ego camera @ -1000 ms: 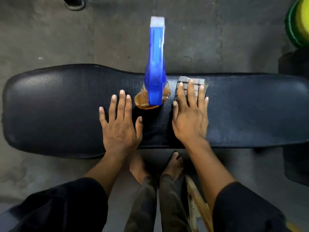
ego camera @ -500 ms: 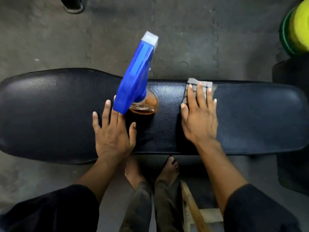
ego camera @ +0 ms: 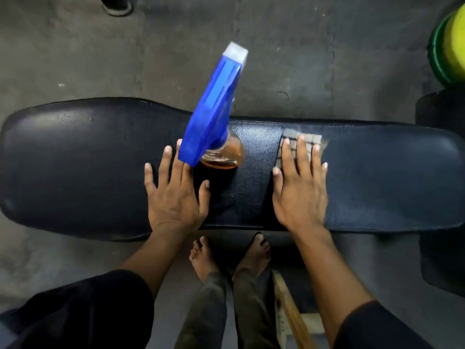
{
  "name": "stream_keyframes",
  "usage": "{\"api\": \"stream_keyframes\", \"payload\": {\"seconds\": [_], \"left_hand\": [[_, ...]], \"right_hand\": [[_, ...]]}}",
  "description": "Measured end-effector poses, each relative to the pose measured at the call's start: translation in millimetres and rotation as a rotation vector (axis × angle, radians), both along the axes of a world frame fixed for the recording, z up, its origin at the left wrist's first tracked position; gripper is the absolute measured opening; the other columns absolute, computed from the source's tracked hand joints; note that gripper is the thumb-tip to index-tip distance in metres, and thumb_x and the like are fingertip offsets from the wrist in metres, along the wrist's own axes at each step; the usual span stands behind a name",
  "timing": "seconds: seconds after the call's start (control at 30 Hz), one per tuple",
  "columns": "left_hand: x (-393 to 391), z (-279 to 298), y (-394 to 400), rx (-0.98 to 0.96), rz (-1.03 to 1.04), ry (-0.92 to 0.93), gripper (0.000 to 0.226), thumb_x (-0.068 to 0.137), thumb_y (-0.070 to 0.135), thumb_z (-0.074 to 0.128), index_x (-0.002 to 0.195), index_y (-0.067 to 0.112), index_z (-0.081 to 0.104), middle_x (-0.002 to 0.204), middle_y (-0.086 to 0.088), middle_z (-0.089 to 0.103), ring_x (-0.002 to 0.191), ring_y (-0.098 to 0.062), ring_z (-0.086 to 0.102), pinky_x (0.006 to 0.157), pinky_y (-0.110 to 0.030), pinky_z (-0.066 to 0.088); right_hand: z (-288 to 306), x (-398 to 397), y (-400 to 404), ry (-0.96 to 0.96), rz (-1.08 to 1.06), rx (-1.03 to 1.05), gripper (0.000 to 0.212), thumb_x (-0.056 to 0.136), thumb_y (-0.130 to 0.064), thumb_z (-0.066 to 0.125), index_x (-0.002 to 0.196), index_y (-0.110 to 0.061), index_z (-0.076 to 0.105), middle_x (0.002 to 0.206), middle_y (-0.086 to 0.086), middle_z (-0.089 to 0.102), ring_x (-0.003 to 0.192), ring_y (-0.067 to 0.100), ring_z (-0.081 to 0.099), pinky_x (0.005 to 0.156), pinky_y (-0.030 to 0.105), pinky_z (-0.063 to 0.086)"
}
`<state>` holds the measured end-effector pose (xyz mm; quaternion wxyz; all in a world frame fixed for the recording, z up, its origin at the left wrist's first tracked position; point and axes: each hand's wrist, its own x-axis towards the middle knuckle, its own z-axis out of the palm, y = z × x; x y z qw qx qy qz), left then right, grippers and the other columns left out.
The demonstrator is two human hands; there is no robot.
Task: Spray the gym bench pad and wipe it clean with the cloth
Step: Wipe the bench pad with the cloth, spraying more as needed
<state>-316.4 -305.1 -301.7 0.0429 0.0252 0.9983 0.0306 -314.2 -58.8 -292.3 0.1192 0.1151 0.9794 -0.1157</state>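
Head view, the only one you've got: your view has drifted since a second ago, so the spray bottle (ego camera: 214, 117), which then showed straight up the picture, now reads as leaning toward 1 o'clock, blue trigger head up top and amber liquid at the base; it stands on the gym bench pad (ego camera: 75, 159) with nothing gripping it, and whether the bottle itself shifted I cannot tell. Your left hand (ego camera: 173, 195) has crept toward 9 o'clock on the pad and lies flat, fingers spread wide, palm down, holding nothing; its fingertips sit just beside the bottle's base, at about 8 o'clock from it. Your right hand (ego camera: 299, 187) stays flat too, fingers extended and close together, pressing the grey checked cloth (ego camera: 302, 142) onto the pad, at 3 o'clock from the bottle; only the cloth's far edge peeks out beyond your fingertips. My read: little has happened in this second, and spraying looks like the step still ahead, though the pad right of the cloth shows a duller sheen that may be moisture, hard to say. Mind that left hand: a nudge could topple the bottle off the far edge.
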Motion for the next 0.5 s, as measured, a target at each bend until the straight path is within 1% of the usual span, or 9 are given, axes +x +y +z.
{"api": "stream_keyframes", "payload": {"seconds": [0.07,0.13,0.23,0.3,0.37,0.5], "left_hand": [[-1,-2,0,0.005,0.000,0.010,0.077,0.102,0.051,0.043,0.167,0.012,0.031,0.178,-0.005,0.027,0.168,-0.029,0.015,0.132,-0.067,0.012],[1,-3,-2,0.004,-0.001,0.016,0.077,0.102,0.052,0.041,0.169,0.015,0.027,0.180,-0.003,0.022,0.168,-0.027,0.013,0.132,-0.066,0.011],[4,-6,-3,0.002,0.006,0.034,0.077,0.103,0.053,0.041,0.169,0.017,0.028,0.181,-0.002,0.020,0.168,-0.027,0.016,0.132,-0.066,0.012],[4,-7,-4,0.008,0.012,0.044,0.078,0.103,0.054,0.042,0.170,0.017,0.027,0.181,-0.001,0.018,0.167,-0.027,0.017,0.132,-0.065,0.011],[3,-10,-4,0.015,0.004,0.042,0.079,0.103,0.055,0.040,0.171,0.018,0.025,0.182,0.000,0.017,0.168,-0.026,0.013,0.132,-0.065,0.010],[5,-17,-7,0.036,-0.004,0.043,0.078,0.106,0.056,0.037,0.172,0.018,0.021,0.183,-0.001,0.011,0.169,-0.024,0.008,0.132,-0.066,0.010]], "right_hand": [[-2,-15,-15,-0.001,-0.016,-0.006,0.065,0.111,-0.041,0.036,0.171,-0.028,0.016,0.181,0.004,0.005,0.166,0.038,0.004,0.132,0.061,0.015],[-1,-8,-33,-0.011,0.022,-0.008,0.066,0.110,-0.042,0.035,0.172,-0.027,0.015,0.181,0.004,0.001,0.166,0.039,0.002,0.133,0.060,0.015],[6,38,-57,-0.020,0.106,-0.013,0.068,0.109,-0.043,0.037,0.171,-0.023,0.017,0.181,0.006,-0.001,0.166,0.039,0.001,0.132,0.059,0.018],[9,70,-63,-0.044,0.115,-0.006,0.070,0.109,-0.043,0.038,0.172,-0.023,0.017,0.181,0.007,-0.002,0.167,0.038,0.002,0.131,0.058,0.022],[9,83,-66,-0.067,0.065,0.028,0.070,0.109,-0.042,0.037,0.172,-0.022,0.016,0.181,0.009,-0.001,0.166,0.039,0.003,0.130,0.059,0.024],[7,74,-102,-0.075,-0.121,0.030,0.073,0.109,-0.038,0.043,0.172,-0.017,0.014,0.180,0.014,-0.003,0.165,0.044,0.000,0.131,0.059,0.021]]}}
